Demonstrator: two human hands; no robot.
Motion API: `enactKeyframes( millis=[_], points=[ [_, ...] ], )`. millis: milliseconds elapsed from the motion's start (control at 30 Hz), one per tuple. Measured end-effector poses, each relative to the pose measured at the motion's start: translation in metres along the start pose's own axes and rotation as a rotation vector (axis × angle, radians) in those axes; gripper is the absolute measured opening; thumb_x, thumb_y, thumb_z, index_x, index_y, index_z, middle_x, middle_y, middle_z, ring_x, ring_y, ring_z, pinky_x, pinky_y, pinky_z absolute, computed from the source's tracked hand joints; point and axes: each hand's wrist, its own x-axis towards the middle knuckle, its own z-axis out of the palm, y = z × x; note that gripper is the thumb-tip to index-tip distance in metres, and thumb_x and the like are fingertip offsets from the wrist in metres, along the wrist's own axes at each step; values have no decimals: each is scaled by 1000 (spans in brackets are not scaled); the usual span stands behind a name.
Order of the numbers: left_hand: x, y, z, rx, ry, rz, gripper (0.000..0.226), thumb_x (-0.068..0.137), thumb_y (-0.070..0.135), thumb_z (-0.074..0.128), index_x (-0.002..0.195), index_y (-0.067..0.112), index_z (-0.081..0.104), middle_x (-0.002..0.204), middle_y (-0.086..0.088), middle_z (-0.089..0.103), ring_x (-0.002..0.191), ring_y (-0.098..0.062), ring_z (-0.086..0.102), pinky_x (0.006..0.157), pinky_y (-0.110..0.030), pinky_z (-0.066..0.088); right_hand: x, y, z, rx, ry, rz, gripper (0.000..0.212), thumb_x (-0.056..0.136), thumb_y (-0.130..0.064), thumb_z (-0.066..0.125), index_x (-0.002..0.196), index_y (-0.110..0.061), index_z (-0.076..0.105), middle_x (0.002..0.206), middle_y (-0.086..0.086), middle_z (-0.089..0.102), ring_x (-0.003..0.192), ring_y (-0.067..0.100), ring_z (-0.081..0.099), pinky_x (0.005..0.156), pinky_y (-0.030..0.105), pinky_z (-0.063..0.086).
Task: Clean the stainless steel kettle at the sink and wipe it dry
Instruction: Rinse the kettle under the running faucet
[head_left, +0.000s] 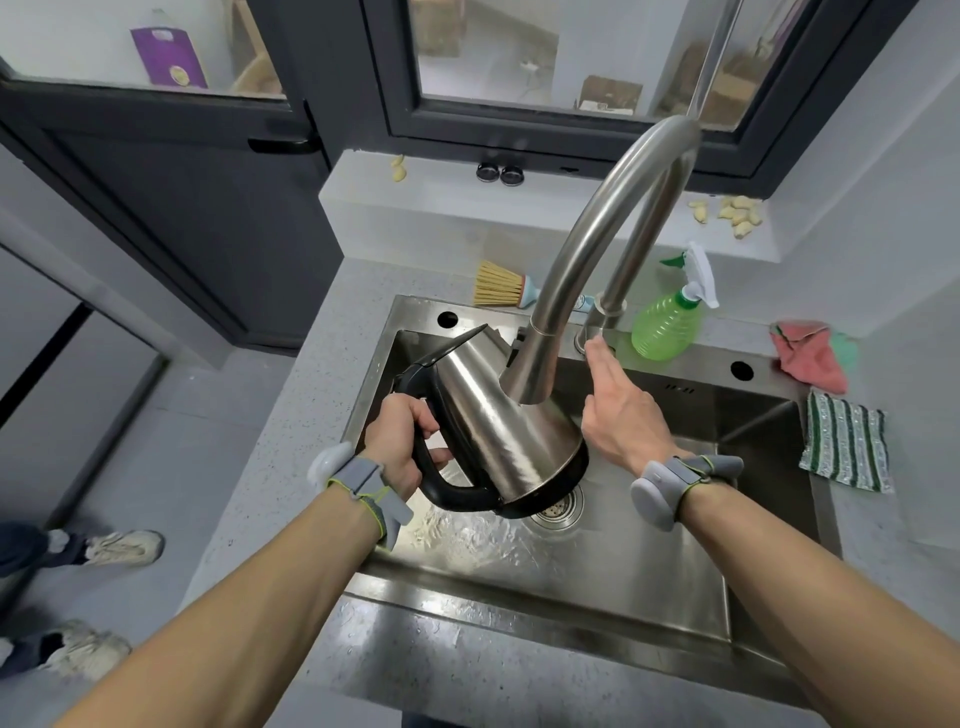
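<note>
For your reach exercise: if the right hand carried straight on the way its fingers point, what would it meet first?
The right hand, fingers straight, points away toward the back of the sink. First in line is probably the faucet lever at the tap's base; the fingertips look about there already, though depth is unclear.

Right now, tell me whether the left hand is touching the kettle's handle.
Touching. The head view shows the left hand with fingers curled round the kettle's black handle.
</note>
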Motion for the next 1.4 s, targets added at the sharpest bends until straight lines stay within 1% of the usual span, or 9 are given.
enactKeyframes(
  millis=[300, 500, 567, 700, 900, 1000, 1167, 1333, 1400],
  points=[
    [-3, -3, 2, 33, 5, -15, 21, 40, 9, 49, 60, 11, 42, 65, -2, 34, 57, -40, 62, 66, -35, 47, 1, 2, 1, -7, -7, -6, 79, 93, -8, 42, 161, -25, 6, 169, -15, -1, 123, 43, 56, 99, 46, 46],
    [-6, -1, 4, 33, -5, -5, 24, 38, 9, 49, 60, 11, 41, 67, -3, 35, 67, -45, 62, 64, -35, 46, 1, 2, 2, -8, 0, -14, 80, 92, -6, 42, 161, -26, 7, 169, -14, 1, 123, 43, 56, 96, 46, 47],
    [-8, -1, 3, 45, -1, -3, 23, 37, 9, 50, 58, 10, 41, 74, -6, 39, 68, -46, 62, 64, -36, 46, 1, 3, 2, -6, 3, -19, 79, 92, -5, 42, 161, -26, 8, 169, -14, 1, 122, 44, 56, 96, 46, 47],
    [-10, -4, 3, 60, 20, 23, 13, 36, 8, 51, 46, 11, 44, 86, -13, 45, 57, -43, 62, 65, -39, 47, 0, 4, 3, -5, 20, -31, 79, 92, -5, 42, 161, -25, 9, 169, -13, 4, 119, 45, 58, 94, 48, 47],
    [-12, -6, 4, 62, 0, 18, 26, 30, 10, 51, 56, 9, 46, 95, -12, 53, 50, -39, 62, 67, -41, 48, 0, 4, 3, -14, 20, -33, 79, 92, -5, 43, 161, -24, 9, 169, -12, 2, 118, 45, 58, 94, 48, 48],
    [-14, -6, 5, 64, -1, 19, 25, 32, 10, 51, 57, 8, 45, 95, -13, 53, 47, -38, 61, 66, -40, 46, 0, 4, 4, -25, 24, -33, 80, 91, -5, 43, 161, -24, 9, 169, -13, 2, 114, 45, 60, 91, 48, 48],
    [-15, -5, 7, 71, -11, 33, 36, 22, 13, 52, 57, 8, 46, 94, -13, 54, 50, -40, 63, 64, -37, 45, 1, 6, 5, -46, 21, -40, 82, 90, -4, 42, 161, -24, 8, 169, -13, 2, 113, 45, 61, 89, 47, 48],
    [-15, -4, 6, 82, -12, 32, 31, 22, 13, 52, 52, 9, 46, 94, -12, 56, 52, -41, 63, 67, -39, 46, 1, 6, 6, -54, 29, -44, 82, 90, -4, 43, 161, -25, 7, 169, -13, 1, 110, 45, 62, 87, 47, 49],
    [-16, -4, 6, 73, -11, 25, 33, 20, 14, 52, 53, 8, 48, 94, -13, 57, 51, -40, 62, 63, -36, 45, 1, 6, 7, -60, 34, -47, 82, 90, -4, 43, 161, -24, 8, 169, -13, 1, 111, 45, 62, 87, 48, 50]
  ],
)
